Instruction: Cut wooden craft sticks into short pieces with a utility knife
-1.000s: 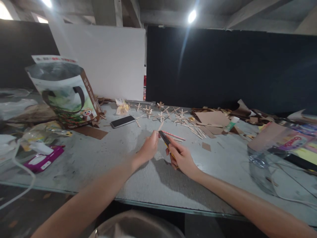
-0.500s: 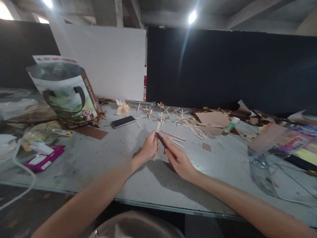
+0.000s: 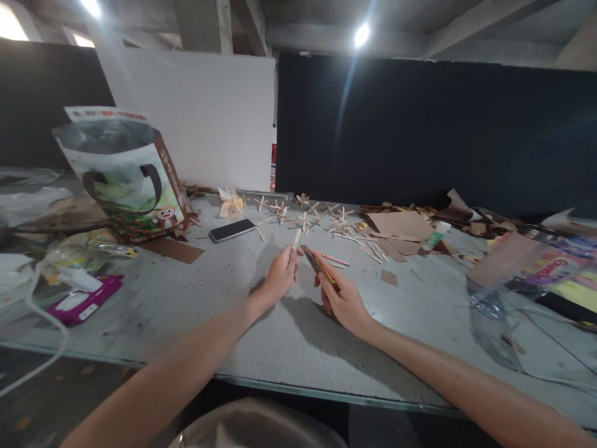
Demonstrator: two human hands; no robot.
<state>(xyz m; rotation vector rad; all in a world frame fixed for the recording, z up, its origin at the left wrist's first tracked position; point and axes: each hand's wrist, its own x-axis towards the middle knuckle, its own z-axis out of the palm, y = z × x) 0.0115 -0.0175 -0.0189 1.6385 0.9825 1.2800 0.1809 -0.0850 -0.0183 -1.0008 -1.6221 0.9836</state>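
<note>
My left hand (image 3: 281, 274) is closed on a thin wooden stick (image 3: 296, 238) that points up and away over the grey table (image 3: 196, 305). My right hand (image 3: 342, 298) grips a utility knife (image 3: 317, 264) with a dark and yellow body, its tip aimed toward the left hand's fingers. The two hands are close together, a little above the table's middle. Just behind them lies a pink pencil-like stick (image 3: 331, 257).
Several crossed stick pieces (image 3: 305, 218) and cardboard scraps (image 3: 398, 227) lie at the back. A phone (image 3: 232, 229) sits left of them, beside an open printed bag (image 3: 124, 177). A purple packet (image 3: 81, 298) lies at left, a clear bag of packets (image 3: 527, 280) at right. A glue tube (image 3: 436, 235) lies near the cardboard.
The knife dipped against the stick half a second ago and has now lifted back, its yellow side showing. The left hand stayed nearly still with the stick.
</note>
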